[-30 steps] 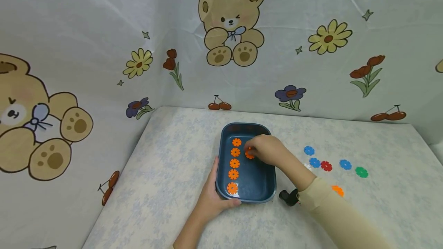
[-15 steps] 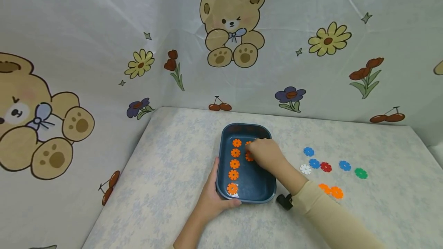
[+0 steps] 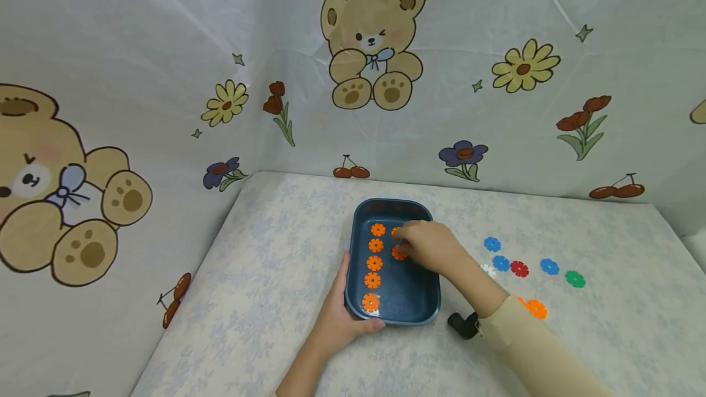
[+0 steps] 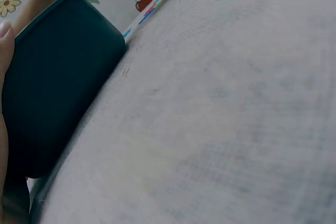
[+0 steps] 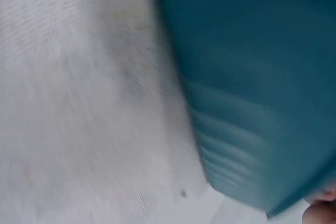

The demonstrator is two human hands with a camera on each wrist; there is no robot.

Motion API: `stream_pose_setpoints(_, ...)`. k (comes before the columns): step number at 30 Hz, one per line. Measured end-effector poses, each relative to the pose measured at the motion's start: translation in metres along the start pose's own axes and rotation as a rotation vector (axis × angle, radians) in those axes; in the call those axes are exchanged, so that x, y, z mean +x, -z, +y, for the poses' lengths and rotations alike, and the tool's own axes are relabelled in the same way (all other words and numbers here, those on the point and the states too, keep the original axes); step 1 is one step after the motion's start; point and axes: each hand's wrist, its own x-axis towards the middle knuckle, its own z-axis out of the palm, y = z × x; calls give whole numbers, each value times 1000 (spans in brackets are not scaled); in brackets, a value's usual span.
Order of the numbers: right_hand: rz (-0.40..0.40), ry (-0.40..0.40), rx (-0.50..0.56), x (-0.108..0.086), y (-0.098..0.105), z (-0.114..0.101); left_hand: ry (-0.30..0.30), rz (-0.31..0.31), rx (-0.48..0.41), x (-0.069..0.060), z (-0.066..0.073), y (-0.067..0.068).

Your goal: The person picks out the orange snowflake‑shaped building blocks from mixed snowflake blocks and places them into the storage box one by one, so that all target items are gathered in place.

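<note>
A dark blue tray [image 3: 416, 299] sits on the table, with a column of orange notched plastic discs [image 3: 374, 263] along its left side. My left hand [image 3: 337, 318] holds its near left corner, thumb along the front wall and fingers up the left side. Inside the tray, my right hand [image 3: 432, 247] is over an upper orange disc [image 3: 395, 232] and a lower orange disc [image 3: 399, 253]. Both are partly covered, and whether the fingertips pinch either is unclear. The left wrist view shows the tray's outer wall [image 4: 63, 77]; the right wrist view is blurred against its side [image 5: 247, 77].
Right of the tray lie loose discs: blue ones [image 3: 549, 266], a red one [image 3: 520, 269], a green one [image 3: 575, 279], a white one partly hidden, and orange ones [image 3: 537, 309] by the right sleeve. A black device [image 3: 463, 326] is at the right wrist. A printed cloth stands behind.
The upper orange disc in the right column, hidden at first, now partly shows. My right hand dipped lower over the discs, then shifted slightly right. My left hand and the tray stay put.
</note>
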Motion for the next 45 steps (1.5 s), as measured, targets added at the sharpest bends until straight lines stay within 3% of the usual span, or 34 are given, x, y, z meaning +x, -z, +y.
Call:
stream_pose_setpoints(6, 82, -76, 160, -35, 27, 20, 0, 9, 3, 0, 1, -2)
stream_pose_setpoints(10, 88, -165, 161, -70, 39, 41, 15, 19, -6, 0, 0, -2)
stream_pose_setpoints(15, -1, -285, 158, -116, 44, 71, 17, 27, -1, -1, -1, -2)
stream_pose_setpoints(22, -237, -482, 186, -168, 30, 104, 9, 32, 2, -1, -1, -1)
stream_pose_setpoints(24, -271, -506, 190, -178, 25, 109, 2, 29, 4, -1, 0, -1)
stream_pose_setpoints(29, -248, -500, 215, -195, 12, 116, 0, 24, 12, -1, 0, -1)
stream_pose_setpoints(34, -219, -518, 228, -197, 7, 119, -1, 32, 6, 0, -1, -1)
stream_pose_setpoints(45, -279, -602, 263, -206, 10, 128, 5, 35, 10, 0, -2, -1)
